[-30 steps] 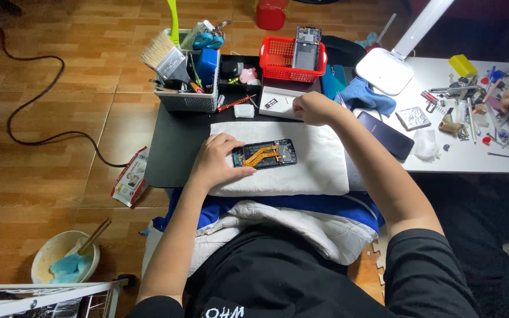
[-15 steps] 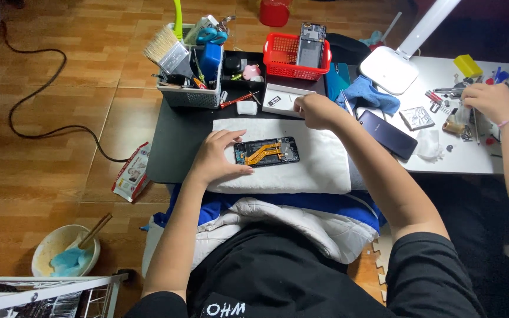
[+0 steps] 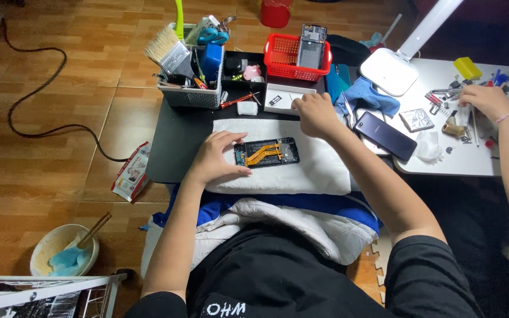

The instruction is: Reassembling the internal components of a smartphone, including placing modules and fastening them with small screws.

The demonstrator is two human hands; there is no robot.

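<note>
1. Opened phone (image 3: 266, 153) lying flat on white towel (image 3: 319, 171), back cover off, orange ribbon cable showing; towel spread on dark bench (image 3: 172, 141).
2. Left hand (image 3: 216, 158) resting on towel at phone's left end, fingers (image 3: 231, 136) spread and curved around that end, thumb touching its lower corner.
3. Right hand (image 3: 315, 113) past towel's far edge, just beside small white tray (image 3: 284, 97); fingers curled down and pressed together, cannot tell whether pinching anything.
4. Grey tool basket (image 3: 189, 94) with brush at far left of bench, red basket (image 3: 294, 58) behind tray.
5. Dark phone (image 3: 384, 135) face up to the right, near blue cloth (image 3: 369, 97).
6. Another person's hand (image 3: 487, 100) on white bench (image 3: 443, 168), among small tools.
</note>
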